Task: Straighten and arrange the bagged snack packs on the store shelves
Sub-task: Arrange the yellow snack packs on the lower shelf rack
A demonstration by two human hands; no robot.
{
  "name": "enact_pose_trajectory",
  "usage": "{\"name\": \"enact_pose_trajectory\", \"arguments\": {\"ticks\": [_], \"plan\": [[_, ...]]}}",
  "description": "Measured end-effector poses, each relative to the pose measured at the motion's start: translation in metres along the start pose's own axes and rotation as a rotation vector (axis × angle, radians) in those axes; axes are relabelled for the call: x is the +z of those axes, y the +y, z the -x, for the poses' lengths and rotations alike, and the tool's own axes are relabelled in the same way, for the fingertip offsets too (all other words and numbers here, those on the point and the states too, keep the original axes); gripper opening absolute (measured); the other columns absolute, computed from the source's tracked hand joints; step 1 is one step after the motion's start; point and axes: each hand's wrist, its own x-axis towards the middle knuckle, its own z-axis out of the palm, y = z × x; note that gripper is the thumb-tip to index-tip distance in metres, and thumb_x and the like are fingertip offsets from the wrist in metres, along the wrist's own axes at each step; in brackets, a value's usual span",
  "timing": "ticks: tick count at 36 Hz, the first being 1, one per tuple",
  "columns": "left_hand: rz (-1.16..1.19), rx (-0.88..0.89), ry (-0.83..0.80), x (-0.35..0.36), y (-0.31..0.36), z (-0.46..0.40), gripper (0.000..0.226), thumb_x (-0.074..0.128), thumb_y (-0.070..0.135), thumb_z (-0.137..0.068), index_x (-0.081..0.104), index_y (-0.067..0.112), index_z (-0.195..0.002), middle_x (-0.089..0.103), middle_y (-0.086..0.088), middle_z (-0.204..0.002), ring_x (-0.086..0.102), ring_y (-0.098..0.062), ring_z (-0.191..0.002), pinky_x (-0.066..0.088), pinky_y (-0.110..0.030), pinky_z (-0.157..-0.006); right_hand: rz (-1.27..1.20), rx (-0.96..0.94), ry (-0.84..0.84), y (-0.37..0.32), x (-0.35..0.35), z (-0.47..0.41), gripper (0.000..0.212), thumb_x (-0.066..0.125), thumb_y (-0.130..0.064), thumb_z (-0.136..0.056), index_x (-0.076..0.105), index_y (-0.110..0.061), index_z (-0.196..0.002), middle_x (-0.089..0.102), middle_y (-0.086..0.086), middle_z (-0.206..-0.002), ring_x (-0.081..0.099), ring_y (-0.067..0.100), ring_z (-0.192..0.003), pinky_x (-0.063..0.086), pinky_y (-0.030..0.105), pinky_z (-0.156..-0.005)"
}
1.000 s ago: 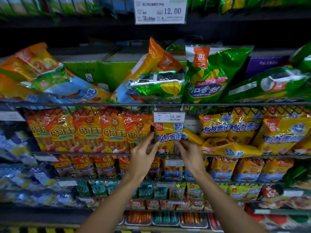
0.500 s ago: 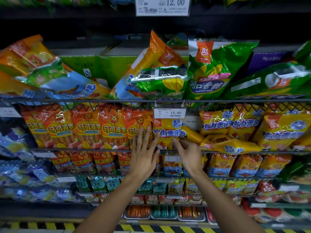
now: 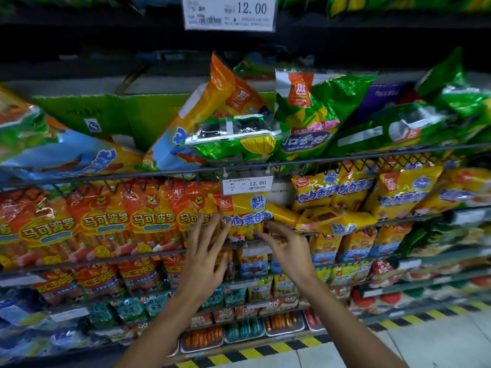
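Note:
An upright yellow snack pack (image 3: 243,217) stands in the middle shelf row, under a price tag (image 3: 247,185). My left hand (image 3: 207,251) has straight, spread fingers, and their tips touch the pack's left edge and the neighbouring orange pack (image 3: 191,208). My right hand (image 3: 288,247) reaches in from the right, its fingertips resting on the yellow pack's lower right corner. Just right of it another yellow pack (image 3: 332,221) lies flat and tilted across the row.
Orange sausage packs (image 3: 106,224) stand in a row to the left and yellow ones (image 3: 398,197) to the right. Above the wire rail (image 3: 132,176), green (image 3: 308,123), orange and blue bags lie jumbled. Lower shelves hold smaller packs. Striped floor tape (image 3: 265,351) runs below.
Both hands have loosened from the yellow pack. The left hand spread its fingers flat and the right hand slid to the pack's lower right corner. The view tilted and moved closer.

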Motion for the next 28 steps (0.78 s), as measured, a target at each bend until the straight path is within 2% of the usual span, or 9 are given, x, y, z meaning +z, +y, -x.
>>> {"name": "enact_pose_trajectory", "arguments": {"ticks": [4, 7, 10, 13, 16, 19, 21, 24, 28], "plan": [[-0.069, -0.007, -0.035, 0.005, 0.0, 0.0, 0.083, 0.067, 0.026, -0.094, 0.02, 0.024, -0.163, 0.006, -0.001, -0.172, 0.0, -0.037, -0.158, 0.026, -0.066, -0.119, 0.087, -0.025, -0.068, -0.001, 0.002, -0.002, 0.046, 0.066, -0.045, -0.097, 0.062, -0.023, -0.138, 0.067, -0.01, -0.132, 0.063, 0.008, -0.117, 0.048, 0.015, -0.092], [-0.089, -0.023, -0.039, 0.005, 0.004, 0.0, 0.086, 0.066, 0.025, -0.092, 0.017, 0.025, -0.163, 0.005, -0.002, -0.172, -0.002, -0.037, -0.158, 0.025, -0.066, -0.119, 0.13, -0.049, -0.107, 0.001, 0.005, -0.001, 0.052, 0.067, -0.038, -0.098, 0.054, -0.022, -0.145, 0.061, -0.007, -0.141, 0.058, 0.01, -0.126, 0.045, 0.018, -0.099], [-0.049, -0.035, 0.003, 0.004, 0.009, 0.0, 0.086, 0.068, 0.023, -0.091, 0.021, 0.024, -0.162, 0.01, -0.002, -0.171, 0.0, -0.035, -0.158, 0.024, -0.065, -0.12, 0.106, -0.084, -0.1, 0.001, -0.001, 0.007, 0.05, 0.065, -0.034, -0.1, 0.052, -0.024, -0.147, 0.058, -0.01, -0.145, 0.055, 0.009, -0.13, 0.049, 0.028, -0.105], [0.026, -0.057, 0.048, 0.005, 0.011, -0.002, 0.08, 0.071, 0.018, -0.09, 0.032, 0.024, -0.159, 0.022, -0.004, -0.168, 0.008, -0.035, -0.157, 0.025, -0.063, -0.121, 0.091, -0.105, -0.07, 0.006, -0.011, 0.01, 0.045, 0.063, -0.033, -0.101, 0.053, -0.028, -0.145, 0.058, -0.011, -0.144, 0.054, 0.011, -0.132, 0.051, 0.037, -0.105], [0.086, -0.068, 0.098, 0.007, 0.014, -0.004, 0.065, 0.07, 0.015, -0.092, 0.046, 0.02, -0.153, 0.035, -0.007, -0.158, 0.026, -0.037, -0.148, 0.032, -0.059, -0.117, 0.09, -0.111, -0.056, 0.012, -0.02, 0.01, 0.047, 0.062, -0.034, -0.102, 0.05, -0.03, -0.147, 0.056, -0.01, -0.145, 0.052, 0.012, -0.133, 0.054, 0.04, -0.099], [0.114, -0.036, 0.145, 0.01, 0.024, -0.004, 0.05, 0.062, 0.017, -0.094, 0.056, 0.017, -0.144, 0.044, -0.01, -0.148, 0.034, -0.036, -0.141, 0.036, -0.051, -0.115, 0.09, -0.169, -0.067, 0.021, -0.029, 0.009, 0.048, 0.062, -0.032, -0.102, 0.05, -0.03, -0.148, 0.055, -0.012, -0.145, 0.05, 0.008, -0.135, 0.054, 0.037, -0.1], [0.127, -0.017, 0.149, 0.015, 0.033, -0.003, 0.045, 0.059, 0.018, -0.096, 0.059, 0.016, -0.141, 0.046, -0.009, -0.146, 0.035, -0.032, -0.14, 0.032, -0.04, -0.119, 0.093, -0.224, -0.069, 0.026, -0.037, 0.009, 0.046, 0.063, -0.03, -0.102, 0.051, -0.032, -0.147, 0.056, -0.015, -0.144, 0.051, 0.004, -0.134, 0.05, 0.031, -0.105], [0.162, 0.0, 0.12, 0.022, 0.049, -0.004, 0.043, 0.059, 0.015, -0.097, 0.06, 0.016, -0.14, 0.046, -0.005, -0.145, 0.038, -0.027, -0.137, 0.023, -0.026, -0.12, 0.075, -0.319, -0.048, 0.035, -0.053, 0.012, 0.044, 0.065, -0.022, -0.101, 0.056, -0.032, -0.143, 0.06, -0.016, -0.14, 0.054, -0.002, -0.129, 0.05, 0.025, -0.102], [0.236, 0.046, 0.024, 0.035, 0.079, -0.008, 0.049, 0.065, 0.007, -0.096, 0.057, 0.02, -0.143, 0.047, 0.002, -0.143, 0.043, -0.02, -0.135, 0.028, -0.014, -0.114, 0.099, -0.521, 0.128, 0.054, -0.08, 0.019, 0.044, 0.071, -0.01, -0.095, 0.062, -0.024, -0.137, 0.064, -0.012, -0.131, 0.059, 0.006, -0.125, 0.048, 0.03, -0.108]]}}
